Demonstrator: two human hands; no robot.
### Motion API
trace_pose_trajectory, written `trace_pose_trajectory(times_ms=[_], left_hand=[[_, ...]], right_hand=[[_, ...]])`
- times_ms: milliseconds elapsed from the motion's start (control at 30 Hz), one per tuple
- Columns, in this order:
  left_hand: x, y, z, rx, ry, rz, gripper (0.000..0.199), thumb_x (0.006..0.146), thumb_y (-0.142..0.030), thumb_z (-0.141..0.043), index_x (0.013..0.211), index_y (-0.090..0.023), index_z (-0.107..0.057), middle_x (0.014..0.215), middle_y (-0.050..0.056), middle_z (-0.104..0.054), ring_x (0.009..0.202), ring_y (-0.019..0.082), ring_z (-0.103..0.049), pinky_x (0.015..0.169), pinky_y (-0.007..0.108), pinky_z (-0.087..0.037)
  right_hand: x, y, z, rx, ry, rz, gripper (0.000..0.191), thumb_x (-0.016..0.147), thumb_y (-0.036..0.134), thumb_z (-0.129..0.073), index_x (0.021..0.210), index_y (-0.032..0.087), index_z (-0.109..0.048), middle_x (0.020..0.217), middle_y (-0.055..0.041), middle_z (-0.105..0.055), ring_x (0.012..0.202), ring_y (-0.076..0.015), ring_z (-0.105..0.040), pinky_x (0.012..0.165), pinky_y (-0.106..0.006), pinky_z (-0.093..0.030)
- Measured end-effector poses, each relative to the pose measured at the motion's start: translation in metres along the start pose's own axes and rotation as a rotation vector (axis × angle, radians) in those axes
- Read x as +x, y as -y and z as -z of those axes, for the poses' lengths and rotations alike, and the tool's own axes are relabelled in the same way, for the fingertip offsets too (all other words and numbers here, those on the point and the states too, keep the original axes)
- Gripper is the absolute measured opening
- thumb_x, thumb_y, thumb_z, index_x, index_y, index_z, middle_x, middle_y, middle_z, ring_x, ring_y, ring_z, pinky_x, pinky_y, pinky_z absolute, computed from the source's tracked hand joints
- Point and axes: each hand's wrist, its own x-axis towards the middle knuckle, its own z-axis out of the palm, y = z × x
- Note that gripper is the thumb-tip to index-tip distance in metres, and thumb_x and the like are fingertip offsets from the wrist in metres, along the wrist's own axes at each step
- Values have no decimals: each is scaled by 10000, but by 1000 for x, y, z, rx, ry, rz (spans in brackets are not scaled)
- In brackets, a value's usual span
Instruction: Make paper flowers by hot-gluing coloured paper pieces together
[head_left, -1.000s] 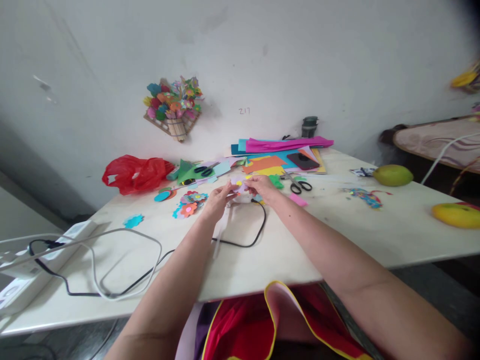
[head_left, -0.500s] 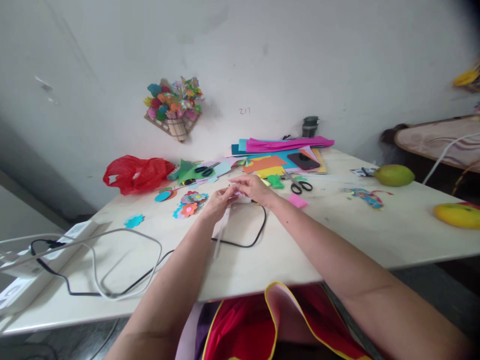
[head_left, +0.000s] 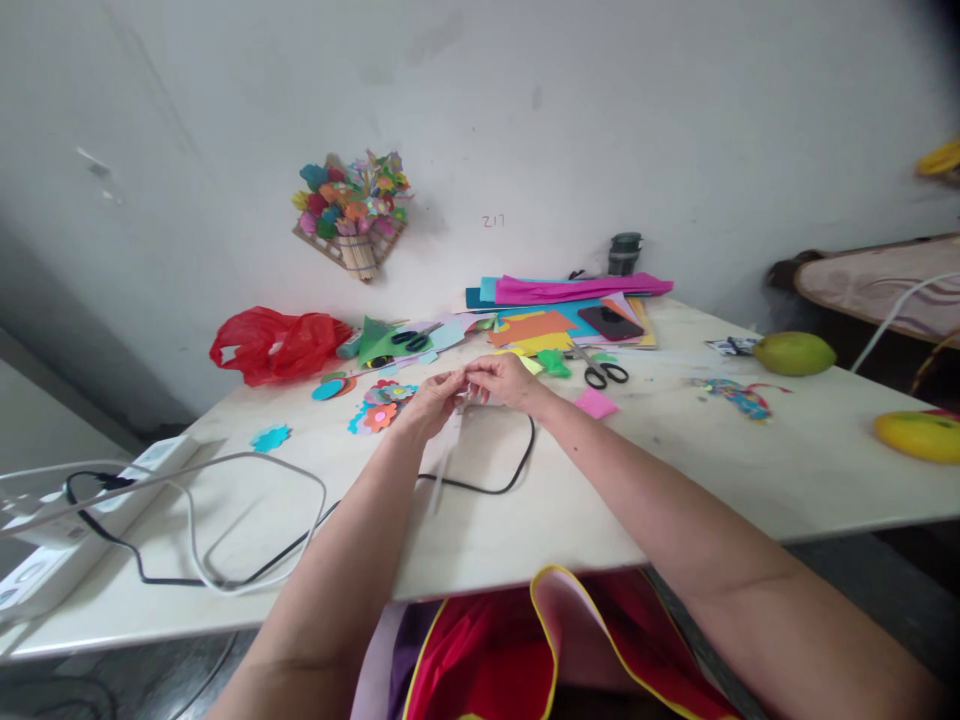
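Observation:
My left hand [head_left: 437, 400] and my right hand [head_left: 504, 380] meet fingertip to fingertip above the middle of the white table [head_left: 480, 540]. Both are closed around something small and pale that their fingers mostly hide. A thin translucent strip [head_left: 445, 462] hangs down from between them toward the table. Left of my left hand lie paper flowers, among them an orange one [head_left: 380, 417]. Beyond my right hand are black-handled scissors [head_left: 604, 375] and a pink paper piece [head_left: 597, 403].
A black cable [head_left: 521, 465] loops beneath my hands. A white power strip [head_left: 97, 530] with cords lies at the left. Coloured sheets [head_left: 585, 290], a phone [head_left: 611, 322] and a red bag [head_left: 277, 345] are at the back; a green mango [head_left: 793, 353] is at the right.
My fingers have shifted slightly over the small pale thing, and less of it shows. The whole view has moved a little.

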Motion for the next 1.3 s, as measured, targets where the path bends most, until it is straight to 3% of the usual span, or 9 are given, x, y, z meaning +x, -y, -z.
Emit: trace_pose_trajectory(times_ms=[267,567,767,967,1133,1300], left_hand=[[2,0,0,3,-64,-11,313,596,-412,-742,719,-135,-661,701,49,-614,628,109,-526,513,222,-348],[1,-1,-5,-36,-145,0,315,551,-400,-761,698,-148,-642,668,24,-592,623,104,-522,509,214,-332],[1,-2,-4,-126,-97,-3,289,568,-378,-757,720,-154,-654,696,22,-595,649,101,-529,513,205,-351],[0,-8,5,-124,-292,-3,281,509,-303,-771,723,-156,-663,826,44,-633,599,72,-480,473,197,-315],[3,-4,9,-80,-311,-79,209,526,-286,-751,627,-155,-622,662,2,-592,569,64,-472,486,205,-291],[6,-1,12,-41,-351,-105,225,553,-330,-746,645,-157,-635,651,0,-597,566,66,-487,506,211,-304]], right_hand=[[-3,3,-2,-181,-91,25,167,763,159,-479,727,167,-642,517,30,-553,460,-83,-498,465,-187,-389],[-1,-4,-5,-220,-155,62,143,764,170,-477,744,175,-618,634,2,-594,562,-103,-535,551,-213,-424],[-2,1,-5,-56,-154,14,93,757,196,-489,720,175,-571,608,15,-566,500,-85,-498,460,-193,-398],[-4,14,6,178,-194,-45,157,740,315,-551,703,163,-547,613,19,-553,471,-69,-488,424,-190,-409],[-5,15,11,274,-132,-76,204,706,329,-588,791,145,-602,744,-22,-610,505,-76,-521,403,-196,-414],[-5,9,16,297,-81,-78,226,679,329,-624,795,136,-604,701,-18,-617,492,-83,-528,409,-202,-418]])
